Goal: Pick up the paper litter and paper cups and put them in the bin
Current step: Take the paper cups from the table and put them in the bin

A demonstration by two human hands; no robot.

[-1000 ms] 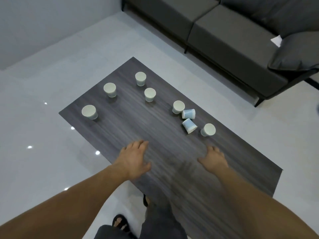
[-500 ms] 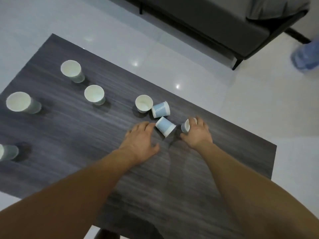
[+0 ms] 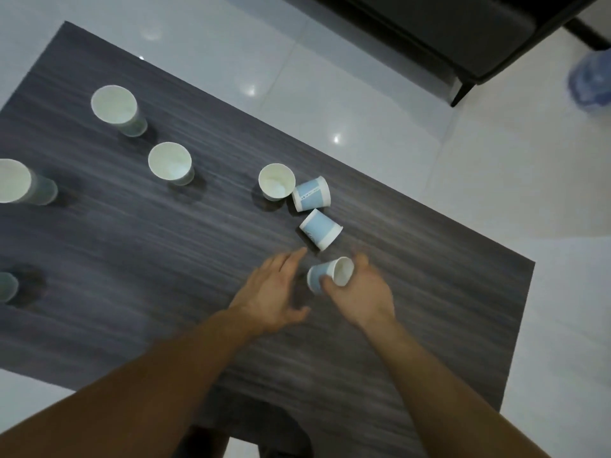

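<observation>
My right hand (image 3: 362, 292) grips a blue-and-white paper cup (image 3: 325, 275) tilted on its side, just above the dark wooden table (image 3: 139, 266). My left hand (image 3: 276, 292) hovers beside it with straight fingers, holding nothing. Two more cups lie tipped over just beyond my hands: one (image 3: 320, 229) nearer and one (image 3: 311, 194) behind it. An upright cup (image 3: 276, 181) touches the farther tipped one. Other upright cups stand to the left at the middle (image 3: 170, 163), the back (image 3: 115, 109) and the left edge (image 3: 20, 183). A last cup (image 3: 7, 285) is cut off at the left border.
A dark sofa (image 3: 463, 31) stands beyond the table on the pale tiled floor. A blurred blue-and-white object (image 3: 591, 82) sits on the floor at the far right. The table's right corner (image 3: 529, 266) is near my right hand. No bin is in view.
My right hand has closed round the nearest cup and lifted it off the table, tilted. My left hand has stayed open beside it. The view has moved closer and to the right.
</observation>
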